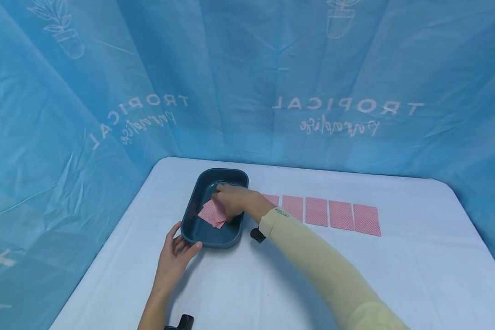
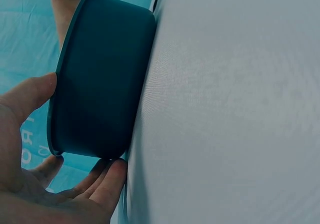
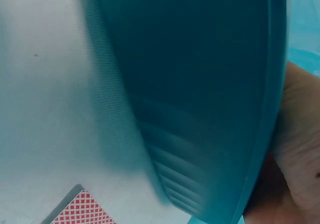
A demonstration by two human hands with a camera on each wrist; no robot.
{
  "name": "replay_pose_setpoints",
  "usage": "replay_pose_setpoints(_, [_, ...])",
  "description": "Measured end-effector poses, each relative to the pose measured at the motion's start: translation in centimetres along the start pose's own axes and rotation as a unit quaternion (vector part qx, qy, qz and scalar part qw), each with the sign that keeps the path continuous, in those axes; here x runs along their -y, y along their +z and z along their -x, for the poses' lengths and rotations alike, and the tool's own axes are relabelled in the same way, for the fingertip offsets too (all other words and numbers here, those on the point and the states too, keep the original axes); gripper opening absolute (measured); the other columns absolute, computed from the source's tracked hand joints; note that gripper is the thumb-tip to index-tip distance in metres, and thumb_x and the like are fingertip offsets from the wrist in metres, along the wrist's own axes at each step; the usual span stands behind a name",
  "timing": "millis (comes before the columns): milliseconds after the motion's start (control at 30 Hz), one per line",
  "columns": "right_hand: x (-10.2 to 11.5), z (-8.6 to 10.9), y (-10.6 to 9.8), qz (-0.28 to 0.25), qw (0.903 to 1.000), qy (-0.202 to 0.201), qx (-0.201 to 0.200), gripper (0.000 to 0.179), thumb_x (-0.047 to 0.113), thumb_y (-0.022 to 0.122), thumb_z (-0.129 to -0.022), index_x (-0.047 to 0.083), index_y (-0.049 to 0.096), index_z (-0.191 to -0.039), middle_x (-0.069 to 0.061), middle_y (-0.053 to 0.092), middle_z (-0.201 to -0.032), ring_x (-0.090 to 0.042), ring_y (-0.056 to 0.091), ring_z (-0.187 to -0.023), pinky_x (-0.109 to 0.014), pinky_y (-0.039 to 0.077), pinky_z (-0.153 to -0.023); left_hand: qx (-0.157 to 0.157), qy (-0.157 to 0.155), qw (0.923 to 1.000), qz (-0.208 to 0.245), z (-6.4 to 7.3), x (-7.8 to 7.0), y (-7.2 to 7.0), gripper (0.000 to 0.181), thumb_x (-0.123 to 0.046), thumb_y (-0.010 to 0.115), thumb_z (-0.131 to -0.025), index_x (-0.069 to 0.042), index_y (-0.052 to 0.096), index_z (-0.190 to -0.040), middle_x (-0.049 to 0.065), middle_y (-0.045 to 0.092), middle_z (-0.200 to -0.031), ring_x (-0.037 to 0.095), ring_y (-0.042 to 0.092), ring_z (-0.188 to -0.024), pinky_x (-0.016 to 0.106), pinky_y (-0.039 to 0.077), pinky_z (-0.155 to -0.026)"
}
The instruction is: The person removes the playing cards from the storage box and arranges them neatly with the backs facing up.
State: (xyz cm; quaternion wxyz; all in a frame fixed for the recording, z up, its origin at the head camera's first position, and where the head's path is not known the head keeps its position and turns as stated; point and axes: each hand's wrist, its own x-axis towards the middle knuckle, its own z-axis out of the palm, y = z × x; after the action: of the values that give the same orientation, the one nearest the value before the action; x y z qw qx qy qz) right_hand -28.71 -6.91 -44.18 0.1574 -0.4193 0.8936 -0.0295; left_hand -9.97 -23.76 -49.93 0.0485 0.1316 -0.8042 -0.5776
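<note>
A dark blue plastic tub (image 1: pixel 214 239) stands on the white table, left of the middle. My left hand (image 1: pixel 176 256) holds its near left corner. In the left wrist view, the thumb (image 2: pixel 37 94) touches the rim while the fingers (image 2: pixel 107 186) bend along the wall low down. My right hand (image 1: pixel 232 200) reaches over the right rim into the tub and grips several red-patterned playing cards (image 1: pixel 211 214), which fan out below the fingers. From the right wrist view, the tub's wall hides the fingers and cards; only part of the right hand (image 3: pixel 295 149) shows beyond the rim.
A row of face-down red playing cards (image 1: pixel 316 211) lies right of the tub, partly covered by my right forearm. Black wrist-camera parts (image 1: pixel 257 235) show under the right wrist. Blue printed curtains (image 1: pixel 334 68) hang behind the table and along its left side.
</note>
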Motion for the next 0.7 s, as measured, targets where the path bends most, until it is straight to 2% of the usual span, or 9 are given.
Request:
replay_pose_setpoints(333, [-0.4,0.5,-0.1,-0.001,1.0000,-0.001,-0.003,0.083,0.036,0.087,-0.070,0.018,0.045,-0.140,0.000,0.040,-0.130,-0.015,0.038,-0.115,-0.033,0.046,-0.095,-0.001,-0.005,1.0000,-0.007,-0.2,-0.2,0.4,0.084,-0.034,0.075,-0.085,-0.025,0.024,-0.152,0.016,0.044,-0.142,0.028,0.049,-0.126,0.039,0.042,-0.097])
replay_pose_setpoints(700, [0.0,1.6,-1.8,0.018,0.9993,-0.026,-0.021,0.087,0.044,0.084,-0.069,0.017,0.040,-0.140,0.002,0.041,-0.123,-0.012,0.036,-0.109,-0.027,0.046,-0.089,0.002,-0.017,0.9999,-0.003,0.0,-0.4,0.2,0.085,-0.034,0.074,-0.085,-0.026,0.023,-0.152,0.015,0.044,-0.142,0.028,0.049,-0.126,0.039,0.043,-0.097])
